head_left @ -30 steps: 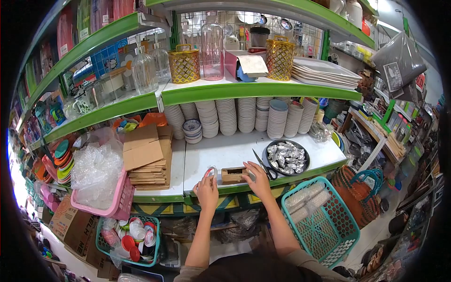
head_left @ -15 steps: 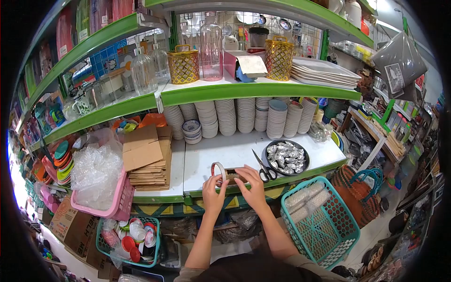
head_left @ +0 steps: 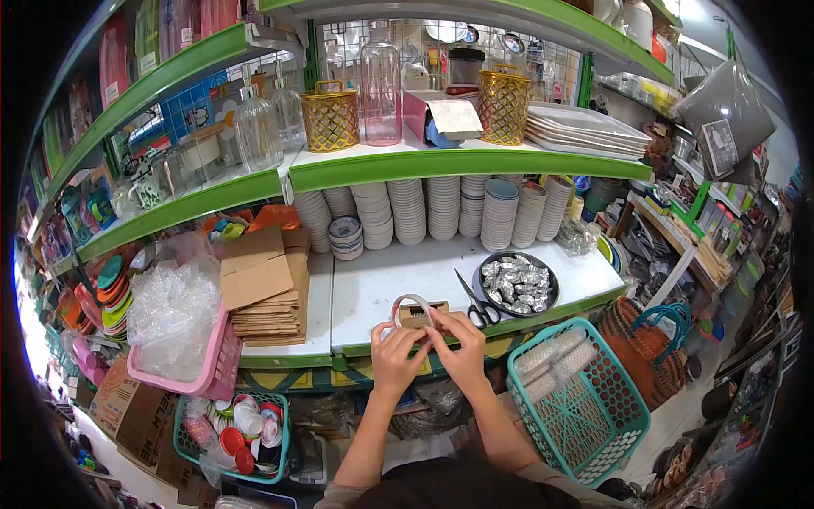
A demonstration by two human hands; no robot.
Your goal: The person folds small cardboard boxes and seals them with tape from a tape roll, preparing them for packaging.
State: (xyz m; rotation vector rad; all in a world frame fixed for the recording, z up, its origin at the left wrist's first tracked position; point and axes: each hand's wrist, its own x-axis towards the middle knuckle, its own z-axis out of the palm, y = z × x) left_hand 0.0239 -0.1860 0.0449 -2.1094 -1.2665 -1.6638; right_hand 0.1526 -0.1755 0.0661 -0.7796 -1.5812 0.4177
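Observation:
A thin roll of tape (head_left: 413,297) stands on edge at the front of the white shelf. My left hand (head_left: 395,358) grips it from the left, fingers closed on its rim. At its right side my right hand (head_left: 460,352) is closed too, fingertips pinched together against the roll and almost meeting the left ones. Just behind, a small brown cardboard box (head_left: 439,307) with a dark opening is partly covered by the roll and fingers. Black-handled scissors (head_left: 483,312) lie to the right, beside a dark round dish (head_left: 555,293) holding foil-wrapped pieces (head_left: 517,284).
Flattened cardboard boxes (head_left: 270,297) are stacked on the left. A pink basket (head_left: 216,360) holds bubble wrap (head_left: 174,301). A teal basket (head_left: 627,403) stands low at right. Stacked bowls (head_left: 407,212) line the shelf back, below a green-edged shelf (head_left: 466,167).
My hands have come together at the tape roll, which has shifted right, in front of the cardboard box. My right hand has left the box and closed on the roll.

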